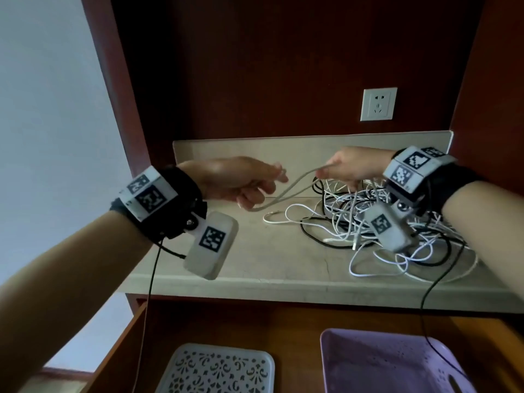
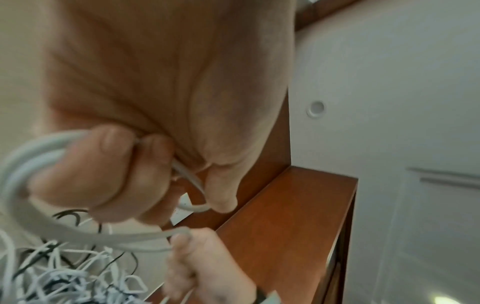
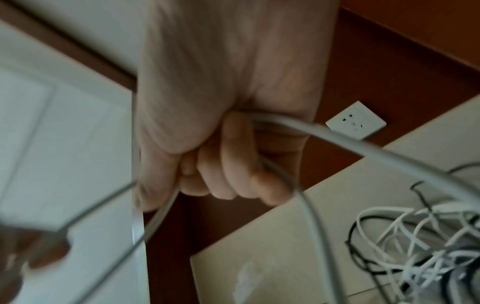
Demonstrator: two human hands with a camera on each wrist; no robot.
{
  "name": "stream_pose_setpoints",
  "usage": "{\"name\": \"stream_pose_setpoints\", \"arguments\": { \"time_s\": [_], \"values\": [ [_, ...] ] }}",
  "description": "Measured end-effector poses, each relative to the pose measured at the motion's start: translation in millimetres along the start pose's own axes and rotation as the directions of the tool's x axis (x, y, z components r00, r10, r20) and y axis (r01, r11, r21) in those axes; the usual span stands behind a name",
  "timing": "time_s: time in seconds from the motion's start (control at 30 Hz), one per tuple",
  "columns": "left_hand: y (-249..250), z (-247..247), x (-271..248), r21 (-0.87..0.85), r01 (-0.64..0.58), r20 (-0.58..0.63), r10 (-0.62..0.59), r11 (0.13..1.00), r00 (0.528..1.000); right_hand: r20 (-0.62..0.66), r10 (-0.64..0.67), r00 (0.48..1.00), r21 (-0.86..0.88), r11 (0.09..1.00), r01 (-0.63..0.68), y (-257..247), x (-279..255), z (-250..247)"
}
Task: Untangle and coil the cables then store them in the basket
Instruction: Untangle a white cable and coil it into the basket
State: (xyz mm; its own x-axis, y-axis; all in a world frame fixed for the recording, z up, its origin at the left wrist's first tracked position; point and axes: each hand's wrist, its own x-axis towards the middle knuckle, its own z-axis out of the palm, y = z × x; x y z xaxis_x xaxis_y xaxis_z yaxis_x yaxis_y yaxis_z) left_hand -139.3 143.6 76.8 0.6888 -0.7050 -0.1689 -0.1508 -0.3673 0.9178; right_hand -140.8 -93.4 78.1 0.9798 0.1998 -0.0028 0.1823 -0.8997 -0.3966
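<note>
Both hands above counter (image 1: 255, 259): L hand (image 1: 235, 180) curled round grey cable (image 1: 286, 191), R hand (image 1: 351, 167) gripping same cable; tangled pile (image 1: 377, 228) beneath R wrist; purple basket (image 1: 368, 361) in drawer.

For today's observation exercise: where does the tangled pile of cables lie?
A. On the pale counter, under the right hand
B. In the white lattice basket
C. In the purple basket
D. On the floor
A: the tangled pile of cables lies on the pale counter, below the right hand; the purple basket holds none.
</note>
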Motion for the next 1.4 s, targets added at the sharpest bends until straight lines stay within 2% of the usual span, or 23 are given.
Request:
{"name": "stream_pose_setpoints", "arguments": {
  "time_s": [0.07,0.13,0.2,0.27,0.3,0.37,0.43,0.5,0.53,0.57,0.63,0.7,0.77,0.83,0.97,1.1,1.2,1.23,1.27,1.4],
  "values": [
    [-5.9,7.0,5.0,0.123,0.061,0.08,-0.071,0.991,0.994,0.044,-0.054,0.998,0.159,0.986,0.047,-8.4,3.0,-1.2],
    [-11.1,11.6,8.7,0.153,0.064,0.116,-0.082,0.986,0.99,0.085,-0.079,0.993,0.301,0.952,0.05,-14.4,3.9,-3.9],
    [-15.2,10.5,8.5,0.054,-0.025,0.025,0.024,0.998,0.999,0.057,-0.051,0.997,0.381,0.924,0.026,-14.8,3.9,-7.8],
    [-20.1,3.6,6.5,-0.125,-0.171,-0.102,0.159,0.977,0.982,-0.002,0.015,1.0,0.396,0.918,-0.013,-9.7,4.4,-12.3],
    [-22.7,-0.5,5.3,-0.17,-0.236,-0.106,0.22,0.957,0.97,-0.019,0.049,0.999,0.401,0.915,-0.037,-6.9,4.8,-13.7],
    [-26.3,-4.7,5.5,-0.124,-0.286,-0.002,0.288,0.95,0.958,-0.043,0.095,0.995,0.45,0.89,-0.066,-4.6,6.1,-13.5],
    [-28.9,-1.9,10.6,0.065,-0.219,0.083,0.214,0.974,0.973,-0.085,0.114,0.99,0.507,0.86,-0.056,-10.5,8.5,-9.3],
    [-30.4,4.1,19.8,0.197,-0.097,0.026,0.093,0.976,0.995,-0.158,0.107,0.982,0.553,0.833,-0.002,-24.7,10.0,-4.1],
    [-31.3,6.5,24.6,0.202,-0.051,-0.029,0.058,0.978,0.998,-0.197,0.092,0.976,0.577,0.816,0.04,-33.0,10.0,-1.3],
    [-33.0,6.6,30.1,0.157,-0.033,-0.089,0.048,0.987,0.995,-0.233,0.072,0.97,0.603,0.793,0.086,-41.3,9.4,1.6],
    [-34.7,4.5,40.2,-0.057,-0.083,-0.226,0.068,0.995,0.972,-0.271,0.029,0.962,0.672,0.721,0.168,-57.6,5.0,8.3],
    [-32.5,0.8,46.6,-0.345,-0.225,-0.332,0.106,0.911,0.937,-0.26,-0.045,0.965,0.732,0.642,0.227,-69.1,-1.3,17.6],
    [-27.1,-1.3,49.5,-0.545,-0.354,-0.37,0.161,0.76,0.915,-0.245,-0.139,0.96,0.71,0.649,0.275,-75.5,-7.4,29.0],
    [-20.3,0.0,50.9,-0.607,-0.406,-0.366,0.214,0.683,0.906,-0.246,-0.197,0.949,0.629,0.712,0.31,-76.8,-10.0,40.5],
    [-11.2,3.5,48.7,-0.695,-0.425,-0.381,0.204,0.58,0.902,-0.191,-0.273,0.943,0.512,0.792,0.332,-67.5,-7.4,56.1],
    [-4.2,10.3,48.1,-0.758,-0.415,-0.337,0.243,0.503,0.91,-0.113,-0.29,0.95,0.423,0.852,0.31,-57.4,-1.5,61.3],
    [3.0,16.4,47.0,-0.842,-0.39,-0.317,0.243,0.373,0.917,-0.007,-0.299,0.954,0.357,0.891,0.282,-49.0,0.7,60.8],
    [4.9,16.9,45.8,-0.851,-0.37,-0.29,0.253,0.374,0.923,0.028,-0.297,0.954,0.344,0.899,0.27,-45.2,0.7,60.5],
    [6.0,17.1,44.3,-0.84,-0.353,-0.259,0.267,0.411,0.928,0.06,-0.29,0.955,0.327,0.91,0.255,-41.5,0.3,59.9],
    [5.8,18.2,37.6,-0.688,-0.324,-0.192,0.268,0.649,0.944,0.105,-0.231,0.967,0.124,0.968,0.218,-28.8,1.8,57.9]
  ]
}}
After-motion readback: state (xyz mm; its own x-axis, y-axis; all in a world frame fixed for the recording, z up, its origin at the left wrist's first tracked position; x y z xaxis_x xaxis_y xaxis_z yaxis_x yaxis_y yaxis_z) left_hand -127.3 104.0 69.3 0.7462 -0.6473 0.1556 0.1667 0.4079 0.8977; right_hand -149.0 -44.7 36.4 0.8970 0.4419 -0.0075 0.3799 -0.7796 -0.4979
